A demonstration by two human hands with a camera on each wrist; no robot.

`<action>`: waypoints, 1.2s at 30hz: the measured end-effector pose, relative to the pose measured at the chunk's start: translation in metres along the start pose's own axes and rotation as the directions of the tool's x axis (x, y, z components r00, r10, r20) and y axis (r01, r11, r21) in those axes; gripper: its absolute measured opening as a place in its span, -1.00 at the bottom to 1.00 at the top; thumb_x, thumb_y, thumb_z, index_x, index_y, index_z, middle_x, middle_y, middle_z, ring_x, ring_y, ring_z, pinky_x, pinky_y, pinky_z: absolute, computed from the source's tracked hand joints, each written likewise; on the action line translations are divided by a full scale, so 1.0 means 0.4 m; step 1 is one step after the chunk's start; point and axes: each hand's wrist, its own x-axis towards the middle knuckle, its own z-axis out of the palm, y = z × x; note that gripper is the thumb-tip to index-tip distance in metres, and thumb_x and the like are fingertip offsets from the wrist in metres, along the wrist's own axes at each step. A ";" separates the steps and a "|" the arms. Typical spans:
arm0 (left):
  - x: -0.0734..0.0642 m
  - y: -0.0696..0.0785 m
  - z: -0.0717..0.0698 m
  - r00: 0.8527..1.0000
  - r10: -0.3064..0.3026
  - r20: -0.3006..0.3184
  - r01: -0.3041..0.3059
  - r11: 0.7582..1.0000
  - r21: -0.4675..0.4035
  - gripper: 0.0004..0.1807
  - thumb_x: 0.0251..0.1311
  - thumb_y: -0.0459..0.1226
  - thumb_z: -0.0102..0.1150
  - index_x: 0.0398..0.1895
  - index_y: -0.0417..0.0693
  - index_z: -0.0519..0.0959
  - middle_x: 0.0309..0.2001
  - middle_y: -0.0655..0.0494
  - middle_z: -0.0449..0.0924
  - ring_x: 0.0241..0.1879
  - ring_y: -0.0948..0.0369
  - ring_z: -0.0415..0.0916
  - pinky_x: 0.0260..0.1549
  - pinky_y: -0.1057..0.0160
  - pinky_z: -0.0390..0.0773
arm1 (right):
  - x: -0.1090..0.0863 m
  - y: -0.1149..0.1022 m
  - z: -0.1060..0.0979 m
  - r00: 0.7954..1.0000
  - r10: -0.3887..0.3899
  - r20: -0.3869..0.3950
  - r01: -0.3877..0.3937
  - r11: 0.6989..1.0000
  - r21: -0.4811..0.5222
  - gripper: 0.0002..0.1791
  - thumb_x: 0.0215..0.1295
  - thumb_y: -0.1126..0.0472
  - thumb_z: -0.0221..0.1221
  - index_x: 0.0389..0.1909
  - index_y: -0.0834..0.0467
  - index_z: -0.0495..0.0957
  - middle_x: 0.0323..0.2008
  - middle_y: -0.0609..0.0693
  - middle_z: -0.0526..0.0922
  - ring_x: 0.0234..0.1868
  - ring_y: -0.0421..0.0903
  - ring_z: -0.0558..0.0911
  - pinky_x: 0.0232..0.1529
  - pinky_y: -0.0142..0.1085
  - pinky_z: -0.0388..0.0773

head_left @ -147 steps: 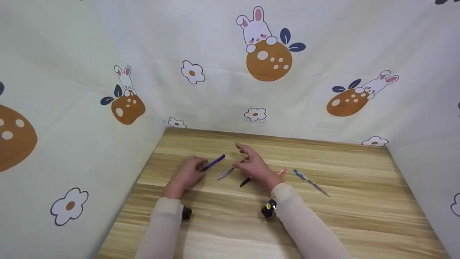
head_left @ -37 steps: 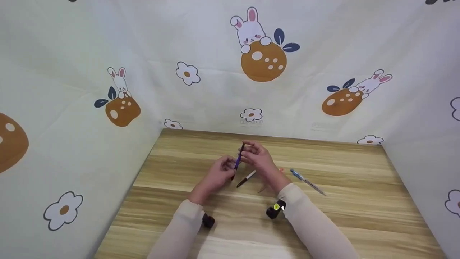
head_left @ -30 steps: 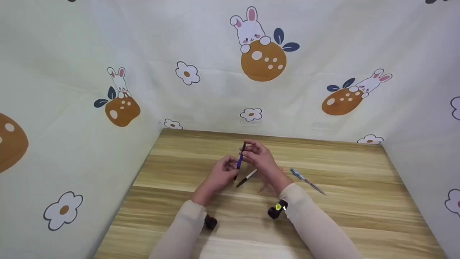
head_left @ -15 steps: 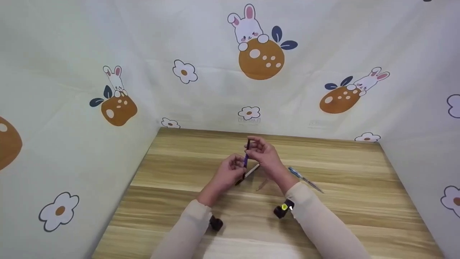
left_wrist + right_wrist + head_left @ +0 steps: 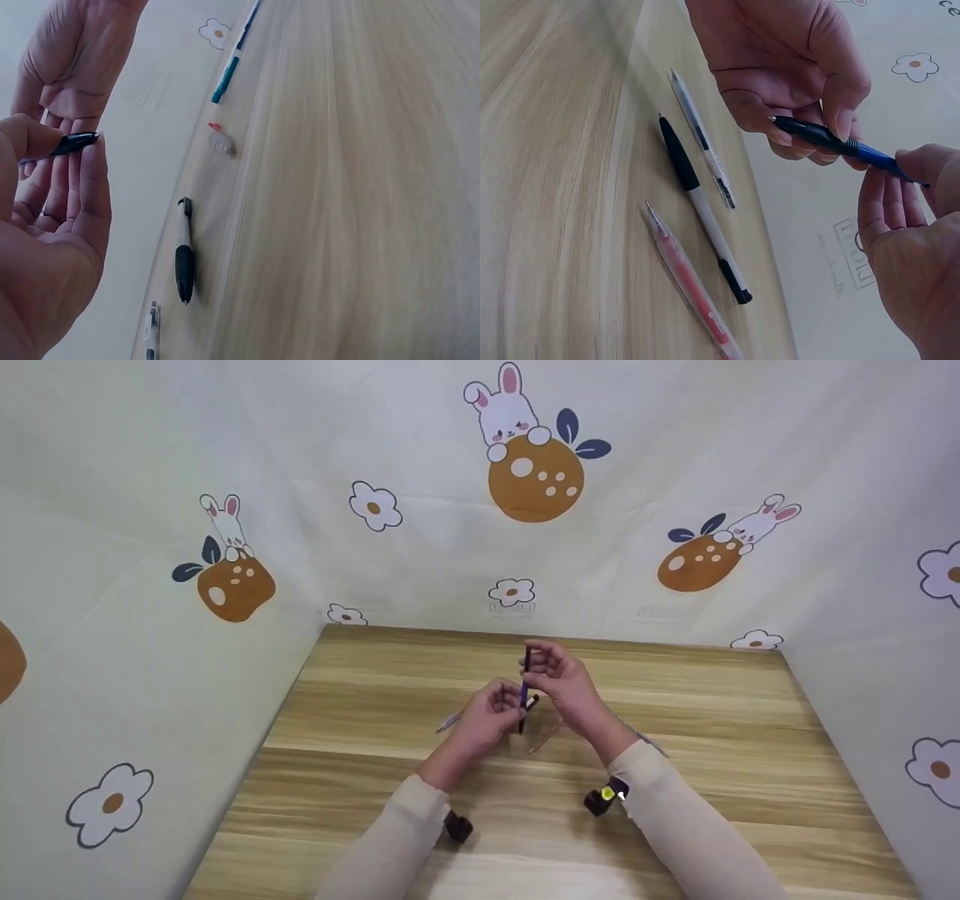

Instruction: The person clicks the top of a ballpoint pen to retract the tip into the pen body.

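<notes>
A blue-purple click pen with a dark grip (image 5: 524,686) is held up between both hands above the table, nearly upright in the head view. My left hand (image 5: 491,716) pinches its dark grip between thumb and fingers. In the right wrist view the pen's bare metal point sticks out past the left fingers (image 5: 840,124). My right hand (image 5: 574,690) holds the pen's upper end, a fingertip resting at its top. Below lie a white pen with a black grip (image 5: 716,225), a clear pen (image 5: 697,124) and a clear pink pen (image 5: 690,281).
A blue-ended clear pen (image 5: 226,79) lies farther right, partly covered by the right forearm in the head view. The wood-grain table (image 5: 375,675) is bounded by pale curtains (image 5: 420,562) printed with rabbits and flowers. A small black camera sits at each wrist.
Earlier the blue-purple pen lay on the table by the left hand; now both hands hold it raised. Over the last second the hands have shifted right and the pen has turned more upright.
</notes>
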 end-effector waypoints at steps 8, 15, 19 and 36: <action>0.007 0.009 0.025 1.000 0.016 0.003 -0.016 0.998 0.053 -0.73 0.32 -0.55 0.29 0.05 -0.33 0.57 -0.16 0.00 0.60 -0.25 0.24 0.56 -0.32 0.35 0.66 | -0.010 -0.017 -0.018 1.000 0.014 -0.016 -0.014 1.000 -0.002 -0.40 0.39 0.60 0.32 0.42 0.29 0.55 0.11 0.38 0.69 0.04 0.00 0.74 0.13 -0.20 0.75; 0.012 0.015 0.043 1.000 0.020 0.015 -0.021 0.997 0.079 -0.71 0.29 -0.55 0.30 0.05 -0.31 0.57 -0.17 0.03 0.61 -0.22 0.23 0.56 -0.26 0.37 0.65 | -0.018 -0.026 -0.037 1.000 0.016 -0.010 -0.016 1.000 -0.015 -0.39 0.40 0.60 0.31 0.45 0.29 0.54 0.19 0.49 0.62 0.09 0.09 0.73 0.17 -0.21 0.73; 0.015 0.014 0.052 0.999 0.028 0.034 -0.030 0.997 0.074 -0.71 0.28 -0.55 0.28 0.04 -0.30 0.56 -0.17 0.05 0.60 -0.22 0.23 0.55 -0.24 0.37 0.62 | -0.023 -0.027 -0.047 1.000 0.015 -0.006 -0.015 1.000 -0.006 -0.40 0.41 0.59 0.30 0.45 0.28 0.54 0.14 0.39 0.67 0.12 0.15 0.73 0.17 -0.19 0.73; 0.013 0.017 0.088 0.995 0.044 0.085 -0.046 0.999 0.022 -0.72 0.28 -0.55 0.30 0.04 -0.31 0.56 -0.18 0.07 0.61 -0.23 0.24 0.58 -0.22 0.36 0.65 | -0.058 -0.042 -0.084 1.000 -0.014 0.008 0.015 0.999 -0.038 -0.40 0.45 0.56 0.31 0.47 0.28 0.52 0.18 0.50 0.61 0.18 0.24 0.68 0.17 -0.21 0.72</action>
